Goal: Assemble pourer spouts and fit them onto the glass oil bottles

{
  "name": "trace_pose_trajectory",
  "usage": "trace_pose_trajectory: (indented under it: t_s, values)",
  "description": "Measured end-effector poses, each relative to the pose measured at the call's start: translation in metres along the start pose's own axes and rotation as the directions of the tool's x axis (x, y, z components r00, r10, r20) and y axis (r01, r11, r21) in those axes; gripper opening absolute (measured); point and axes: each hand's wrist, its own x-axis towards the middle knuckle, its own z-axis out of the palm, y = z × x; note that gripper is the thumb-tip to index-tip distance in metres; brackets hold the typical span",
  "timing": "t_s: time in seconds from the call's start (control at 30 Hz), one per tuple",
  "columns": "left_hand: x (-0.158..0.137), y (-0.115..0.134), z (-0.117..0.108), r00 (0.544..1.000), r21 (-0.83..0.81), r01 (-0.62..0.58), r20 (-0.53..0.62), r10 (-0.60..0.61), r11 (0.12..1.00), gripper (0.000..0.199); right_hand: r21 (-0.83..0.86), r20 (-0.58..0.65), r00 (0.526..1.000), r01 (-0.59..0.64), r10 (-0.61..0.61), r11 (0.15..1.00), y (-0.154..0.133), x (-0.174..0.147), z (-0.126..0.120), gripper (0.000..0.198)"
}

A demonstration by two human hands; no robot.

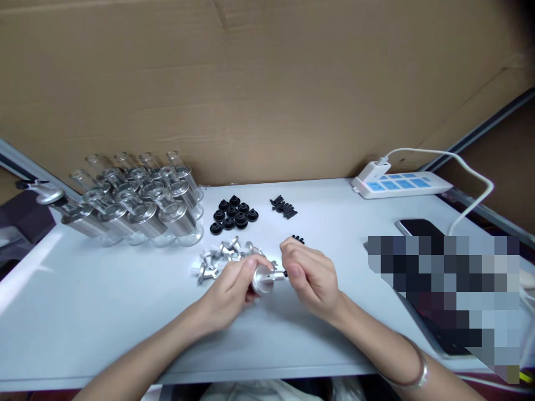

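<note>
Landmark: the black stoppers (241,221). The silver metal piece (262,280) is held in front of and right of them. The left hand (234,287) pinches its round base; the right hand (311,275), fingers curled tight, grips a small black piece (286,274) at its stem end, mostly hidden. Loose silver parts (207,273) lie in front of the landmark, partly obscured by the hands. Glass bottles (178,214) stand left; thin black strips (288,210) right; a power strip (401,186) far right, any lettering too small to read. A mosaic masks the area below it.
</note>
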Motion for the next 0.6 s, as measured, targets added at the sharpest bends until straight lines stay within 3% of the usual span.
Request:
trace_pose_trajectory:
  t_s: [0.1,0.2,0.3,0.43,0.53,0.6]
  values:
    - [0.002,0.000,0.000,1.000,-0.091,-0.014,-0.027,0.012,0.996,0.048,0.020,-0.012,0.999,-0.031,0.031,0.999,0.003,-0.001,-0.002,0.023]
    - [0.004,-0.001,-0.001,0.993,-0.156,-0.057,-0.114,0.039,0.986,0.044,0.064,-0.043,0.982,-0.179,0.181,0.982,0.007,0.000,-0.004,0.012]
    - [0.006,-0.002,-0.002,0.976,-0.243,-0.077,-0.217,0.023,0.967,0.037,0.224,-0.101,0.907,-0.380,0.409,0.898,0.011,0.005,-0.009,0.004]
    - [0.011,-0.005,-0.003,0.965,-0.401,-0.073,-0.259,-0.036,0.913,0.031,0.330,-0.110,0.785,-0.549,0.609,0.768,0.019,0.014,-0.022,0.017]
    - [0.014,-0.007,-0.004,0.965,-0.478,-0.078,-0.255,-0.053,0.875,0.028,0.251,-0.067,0.764,-0.610,0.642,0.752,0.026,0.017,-0.033,0.017]
    - [0.015,-0.008,-0.004,0.962,-0.486,-0.092,-0.269,-0.049,0.869,0.027,0.063,-0.031,0.776,-0.628,0.630,0.776,0.031,0.018,-0.039,0.019]
